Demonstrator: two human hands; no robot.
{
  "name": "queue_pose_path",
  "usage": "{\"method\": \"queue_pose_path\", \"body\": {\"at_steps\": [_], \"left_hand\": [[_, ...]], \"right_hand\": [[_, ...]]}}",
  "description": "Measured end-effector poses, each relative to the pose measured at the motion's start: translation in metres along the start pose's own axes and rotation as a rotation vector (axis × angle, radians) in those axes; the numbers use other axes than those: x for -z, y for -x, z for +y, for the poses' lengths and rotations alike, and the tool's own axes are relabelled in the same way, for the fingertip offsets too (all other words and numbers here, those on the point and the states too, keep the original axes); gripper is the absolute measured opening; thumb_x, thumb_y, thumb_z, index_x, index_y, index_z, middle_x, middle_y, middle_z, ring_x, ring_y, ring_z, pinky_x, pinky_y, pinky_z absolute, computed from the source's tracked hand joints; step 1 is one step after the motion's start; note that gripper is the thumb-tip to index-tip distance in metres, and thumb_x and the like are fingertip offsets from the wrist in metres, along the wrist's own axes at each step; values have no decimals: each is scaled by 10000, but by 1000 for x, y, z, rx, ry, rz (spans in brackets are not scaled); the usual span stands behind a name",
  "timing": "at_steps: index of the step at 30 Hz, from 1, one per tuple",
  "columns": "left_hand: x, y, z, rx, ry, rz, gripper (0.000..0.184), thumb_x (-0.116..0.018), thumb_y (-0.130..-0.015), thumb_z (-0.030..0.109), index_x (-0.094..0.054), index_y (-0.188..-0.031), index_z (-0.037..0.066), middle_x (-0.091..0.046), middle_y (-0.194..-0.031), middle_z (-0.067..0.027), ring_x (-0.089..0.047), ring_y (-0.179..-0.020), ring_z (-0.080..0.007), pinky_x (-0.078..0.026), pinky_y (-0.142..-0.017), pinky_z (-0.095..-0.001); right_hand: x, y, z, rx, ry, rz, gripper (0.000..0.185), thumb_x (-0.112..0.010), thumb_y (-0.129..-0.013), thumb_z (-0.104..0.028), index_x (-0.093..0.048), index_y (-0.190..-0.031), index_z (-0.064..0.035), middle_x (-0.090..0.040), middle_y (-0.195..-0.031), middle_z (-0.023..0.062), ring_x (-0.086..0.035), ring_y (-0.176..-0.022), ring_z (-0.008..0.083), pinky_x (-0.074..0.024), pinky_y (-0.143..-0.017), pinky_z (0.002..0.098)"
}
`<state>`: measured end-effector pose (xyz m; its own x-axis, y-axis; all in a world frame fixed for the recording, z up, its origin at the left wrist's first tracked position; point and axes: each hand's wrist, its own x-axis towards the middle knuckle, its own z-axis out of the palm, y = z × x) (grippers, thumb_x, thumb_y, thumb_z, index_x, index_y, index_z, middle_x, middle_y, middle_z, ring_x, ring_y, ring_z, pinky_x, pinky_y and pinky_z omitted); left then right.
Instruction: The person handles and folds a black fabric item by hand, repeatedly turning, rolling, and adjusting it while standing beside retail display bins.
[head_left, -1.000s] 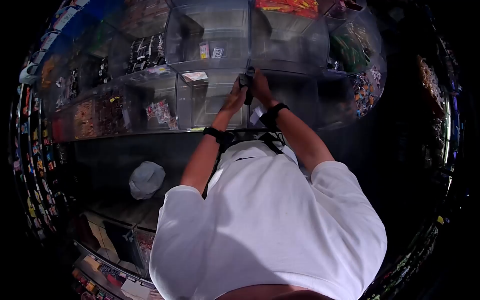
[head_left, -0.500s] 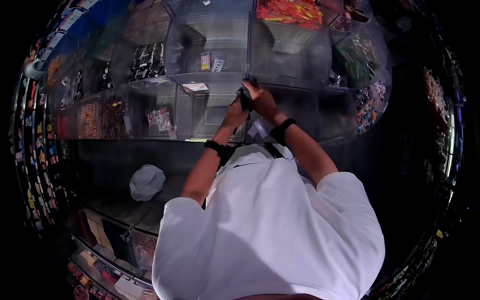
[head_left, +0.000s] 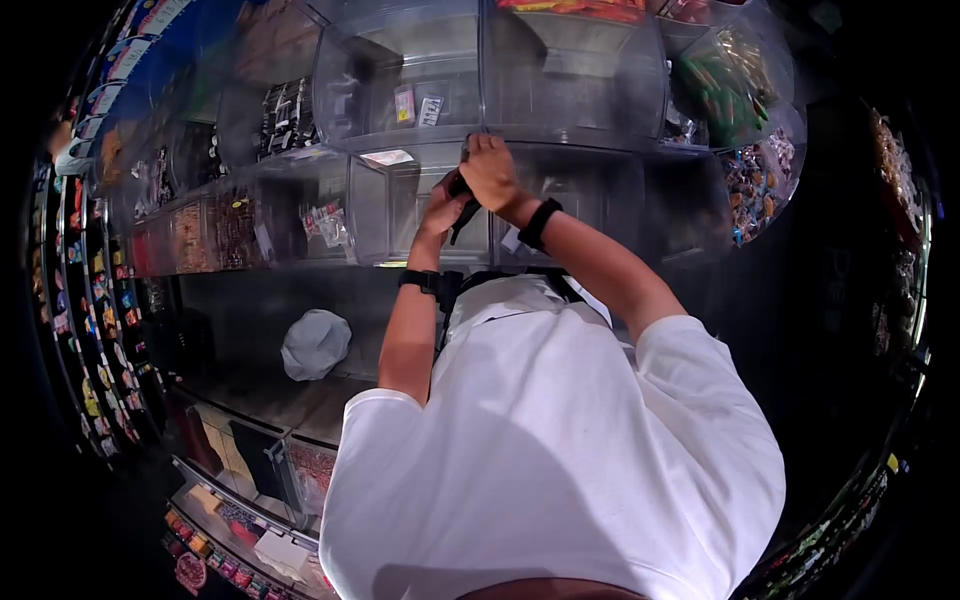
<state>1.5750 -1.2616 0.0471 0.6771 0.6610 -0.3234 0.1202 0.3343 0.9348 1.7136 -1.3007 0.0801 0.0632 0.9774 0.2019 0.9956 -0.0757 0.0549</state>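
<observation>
Both hands meet above the clear bins, close to the divider between two front compartments. My left hand (head_left: 441, 212) is closed around a dark, narrow item (head_left: 465, 218) whose lower end hangs down to a point; its kind is unclear, perhaps a cloth. My right hand (head_left: 489, 174) is closed just above and to the right, fingers bent over the top of the same dark item near the bin rim. What lies under the right fingers is hidden. Below the hands is the front bin (head_left: 395, 240), and a small pale tag (head_left: 512, 240) lies in the bin to its right.
Behind, a clear bin (head_left: 375, 128) holds two small labels (head_left: 416, 106). Wrapped sweets (head_left: 755, 180) fill rounded bins at the right. Packets (head_left: 326, 225) lie in a bin at the left. A crumpled pale bag (head_left: 316, 345) sits on the lower surface at the left.
Both hands have shifted slightly left and the view has moved a little. The right hand has turned, showing its back and bent fingers. The dark item stays between the hands.
</observation>
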Motion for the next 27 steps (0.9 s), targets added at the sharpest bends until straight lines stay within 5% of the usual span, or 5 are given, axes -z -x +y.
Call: {"method": "queue_pose_path", "body": {"at_steps": [6,8,12,20,27], "left_hand": [[-57,4,4,0,-626,209,853,-752,-773,154,-293,-1474,-2,-422,-1409,-251,-366,-1315,-428,-349,-1088,-446],[-48,-11,-31,-203,-710,315,841,-766,-740,156,-326,-1440,4,-514,-1277,-266,-473,-1212,-472,-424,-997,-478],[-7,-30,-41,202,-10,30,396,-617,-907,159,-519,-1252,-9,-657,-1078,-93,-606,-1011,-186,-485,-862,-355],[35,-31,29,365,-68,58,264,-578,-918,171,-619,-1123,11,-678,-1052,-76,-627,-933,-200,-497,-815,-365],[77,-7,49,-547,-163,331,434,-635,-853,26,-493,-1262,-12,-599,-1230,-195,-586,-1166,-294,-447,-991,-366]], "right_hand": [[14,53,60,-449,-640,-334,496,-622,-804,-248,-591,-1282,-121,-619,-1127,234,-646,-982,430,-539,-812,515],[18,59,49,-473,-697,-240,523,-621,-809,-215,-562,-1320,-114,-616,-1135,227,-635,-994,435,-529,-829,520],[11,41,22,-315,-860,78,487,-636,-803,-121,-526,-1274,-63,-618,-1113,236,-600,-990,462,-505,-859,477],[53,-20,-40,-201,-758,140,423,-659,-724,18,-489,-1101,-69,-617,-1086,172,-586,-1036,420,-502,-828,451],[77,-91,-67,-225,-705,363,551,-651,-674,86,-481,-1175,-68,-593,-1104,180,-557,-971,435,-473,-880,438]]}}
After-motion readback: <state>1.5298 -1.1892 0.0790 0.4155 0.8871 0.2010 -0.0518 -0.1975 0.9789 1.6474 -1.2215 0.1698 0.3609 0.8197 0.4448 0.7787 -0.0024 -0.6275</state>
